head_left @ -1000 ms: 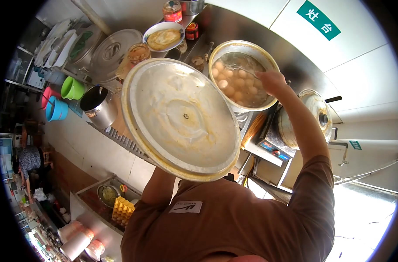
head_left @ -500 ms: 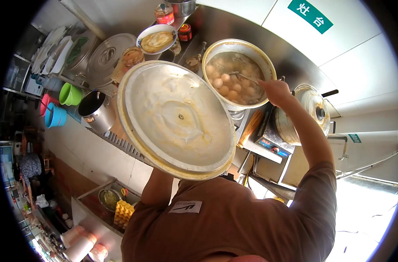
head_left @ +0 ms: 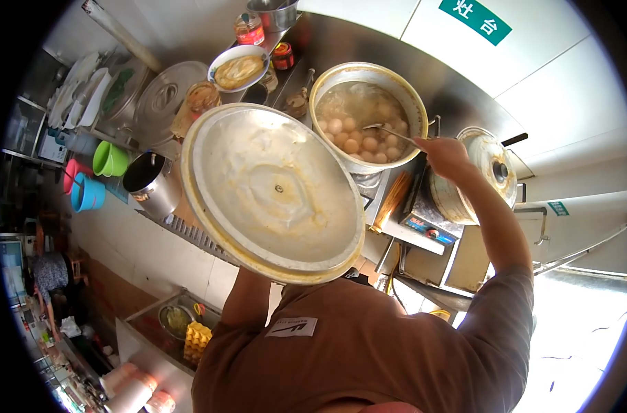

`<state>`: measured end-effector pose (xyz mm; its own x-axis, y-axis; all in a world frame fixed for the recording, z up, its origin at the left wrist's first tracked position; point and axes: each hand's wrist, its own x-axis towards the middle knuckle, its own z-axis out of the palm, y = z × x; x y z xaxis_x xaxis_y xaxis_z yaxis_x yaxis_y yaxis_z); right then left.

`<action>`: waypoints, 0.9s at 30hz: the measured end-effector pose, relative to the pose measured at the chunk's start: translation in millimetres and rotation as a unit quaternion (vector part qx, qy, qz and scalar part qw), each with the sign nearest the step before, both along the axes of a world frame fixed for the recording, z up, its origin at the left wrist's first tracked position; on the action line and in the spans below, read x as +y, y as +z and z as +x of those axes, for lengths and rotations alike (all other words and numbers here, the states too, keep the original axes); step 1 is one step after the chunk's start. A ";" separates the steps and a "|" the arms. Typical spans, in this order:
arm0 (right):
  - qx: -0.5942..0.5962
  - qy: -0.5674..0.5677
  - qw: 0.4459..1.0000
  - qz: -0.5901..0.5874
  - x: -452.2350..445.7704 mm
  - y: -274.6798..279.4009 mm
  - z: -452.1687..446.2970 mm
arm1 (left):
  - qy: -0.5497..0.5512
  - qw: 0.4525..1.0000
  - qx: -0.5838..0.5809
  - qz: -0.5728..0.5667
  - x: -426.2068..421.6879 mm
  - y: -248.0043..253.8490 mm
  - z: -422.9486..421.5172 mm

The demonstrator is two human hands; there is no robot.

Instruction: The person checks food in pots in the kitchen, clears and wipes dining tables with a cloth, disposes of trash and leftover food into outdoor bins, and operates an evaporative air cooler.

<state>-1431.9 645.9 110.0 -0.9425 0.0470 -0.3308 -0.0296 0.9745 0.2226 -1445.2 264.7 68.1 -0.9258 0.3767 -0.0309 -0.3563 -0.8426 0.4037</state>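
My right hand (head_left: 445, 157) is closed around the handle of a metal spoon (head_left: 399, 135), beside the rim of a large round pot (head_left: 420, 110). The spoon's far end dips into cloudy broth among several round, brownish eggs (head_left: 352, 144). A big metal pot lid (head_left: 275, 189), its inner side facing me, is tilted up in front of my chest. My left forearm (head_left: 248, 296) goes behind this lid, which my left hand holds up; the hand itself is hidden.
A second lidded pot (head_left: 482, 168) stands to the right on a cooker (head_left: 427, 227). Behind the lid are a bowl of pale dough-like food (head_left: 238, 70), jars (head_left: 249, 31) and a steel pot (head_left: 150, 180). A person (head_left: 50, 275) is at far left.
The whole view has shifted slightly. My right hand and the spoon have moved a little against the pot, the spoon still among the eggs. The lid stays raised.
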 end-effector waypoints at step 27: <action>-0.101 -0.196 0.868 -0.446 -19.9 8.1 21.4 | 0.003 1.000 -0.002 -0.013 -3.6 2.0 7.9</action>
<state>-1410.5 626.0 118.1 -0.8308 -0.0075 -0.5566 0.3926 0.7009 -0.5955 -1437.3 261.1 70.1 -0.9282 0.3694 -0.0450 -0.3526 -0.8344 0.4237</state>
